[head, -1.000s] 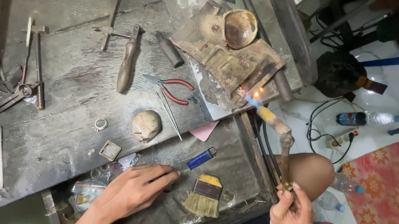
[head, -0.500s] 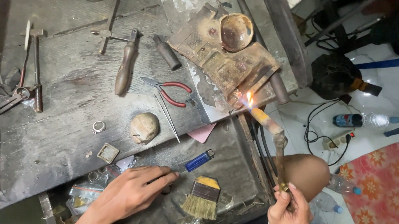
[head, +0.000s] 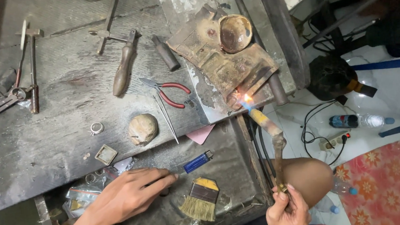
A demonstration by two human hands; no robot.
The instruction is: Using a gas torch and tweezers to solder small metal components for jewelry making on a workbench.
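Observation:
My right hand (head: pixel 288 213) grips the lower end of a gas torch (head: pixel 273 142) at the bench's right edge. The torch's lit tip throws a small flame (head: pixel 245 100) against the edge of a scorched, rusty soldering block (head: pixel 218 61) that carries a round bowl (head: pixel 235 33). My left hand (head: pixel 127 195) rests flat on the dark worktop near the front, fingers spread and pointing right, holding nothing. A blue lighter (head: pixel 198 161) lies just beyond its fingertips and a small brush (head: pixel 200 198) lies to its right.
Red-handled pliers (head: pixel 168 92), a wooden-handled tool (head: pixel 124 63), a hammer (head: pixel 31 66), tongs (head: pixel 1 104), a ring (head: pixel 96 127), a rounded stone lump (head: pixel 142 128) and a pink paper scrap (head: pixel 200 133) lie on the bench. Hoses, a power strip (head: pixel 333 139) and a bottle (head: pixel 358 121) are on the floor at right.
The torch tip has swung left and up, bringing the flame onto the edge of the soldering block. My left hand has stayed flat in place.

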